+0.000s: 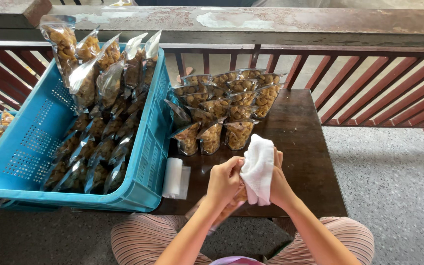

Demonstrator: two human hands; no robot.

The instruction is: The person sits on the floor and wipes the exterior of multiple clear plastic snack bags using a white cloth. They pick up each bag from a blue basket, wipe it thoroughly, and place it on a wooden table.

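Observation:
My left hand point(224, 179) grips a clear bag of brown snacks point(231, 203) near the front edge of the dark wooden table point(305, 147). My right hand point(279, 184) holds a white cloth point(258, 169) pressed against the top of that bag. Both hands meet over the table's front middle. Most of the bag is hidden behind the hands and the cloth.
Several filled snack bags point(226, 108) stand in rows at the table's back. A blue plastic crate point(30, 147) on the left holds several more bags. A white roll point(172, 177) lies beside the crate. A red wooden railing point(369, 83) runs behind the table.

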